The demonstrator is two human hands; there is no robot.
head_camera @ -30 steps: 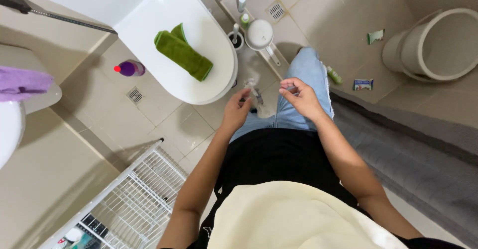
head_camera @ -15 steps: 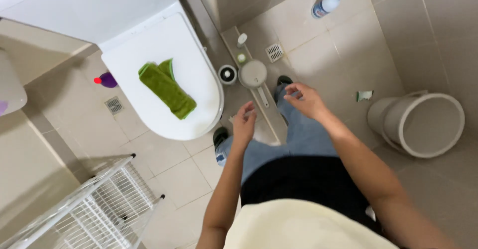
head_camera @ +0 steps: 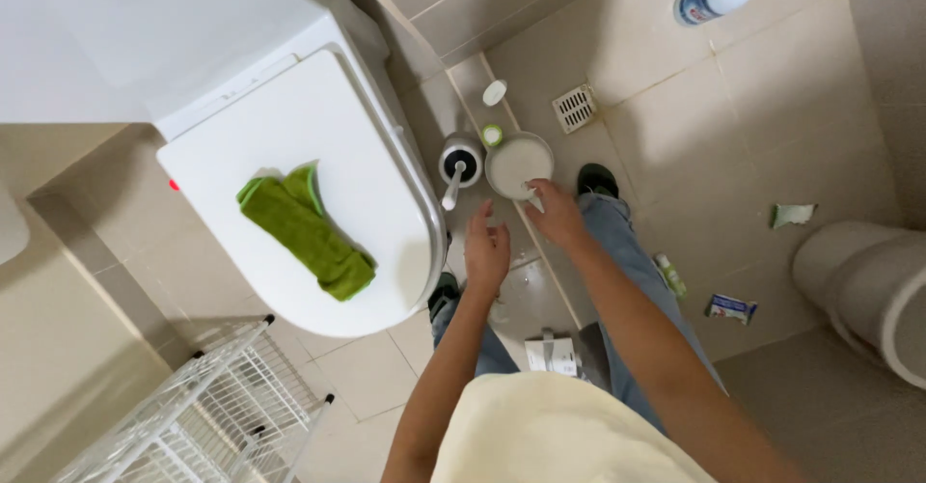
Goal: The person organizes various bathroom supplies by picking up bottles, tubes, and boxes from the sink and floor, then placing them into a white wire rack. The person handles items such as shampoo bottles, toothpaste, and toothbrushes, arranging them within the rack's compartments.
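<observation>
Two hands low, right hand [head_camera: 555, 215] fingers touching white round container [head_camera: 519, 163] (grip unclear), left hand [head_camera: 487, 251] fingers open.

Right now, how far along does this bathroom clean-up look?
Early, it seems. The toilet lid is shut, with a green cloth lying on it. The right hand touches a round white container on the floor; the left hand hovers empty. Scraps of litter remain on the tiles.

A home bathroom: closed toilet [head_camera: 318, 193], tiled floor [head_camera: 752, 116], floor drain [head_camera: 576, 108].
</observation>
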